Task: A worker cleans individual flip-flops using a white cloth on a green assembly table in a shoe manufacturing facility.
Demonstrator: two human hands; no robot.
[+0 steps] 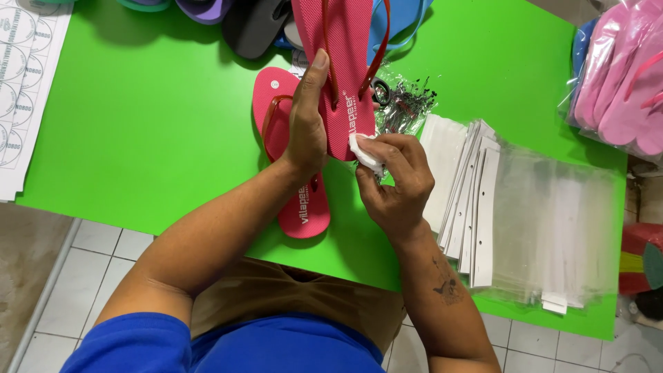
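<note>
1. Gripping a pink flip-flop (pixel 343 69) by its side, the left hand (pixel 307 121) holds it up above the green desk (pixel 152 117), sole facing the camera; the fingers are wrapped around the edge and the thumb lies along the sole beside the red strap.
2. The left forearm rises steeply from the lower left, wrist bent toward the sandal.
3. The right hand (pixel 394 179) pinches a small white cloth (pixel 364 152) against the sandal's heel end, fingers curled tight around it.
4. A second pink flip-flop (pixel 293 173) lies flat on the desk, under the left wrist.
5. A stack of clear bags with white header cards (pixel 511 214) lies just right of the right hand.
</note>
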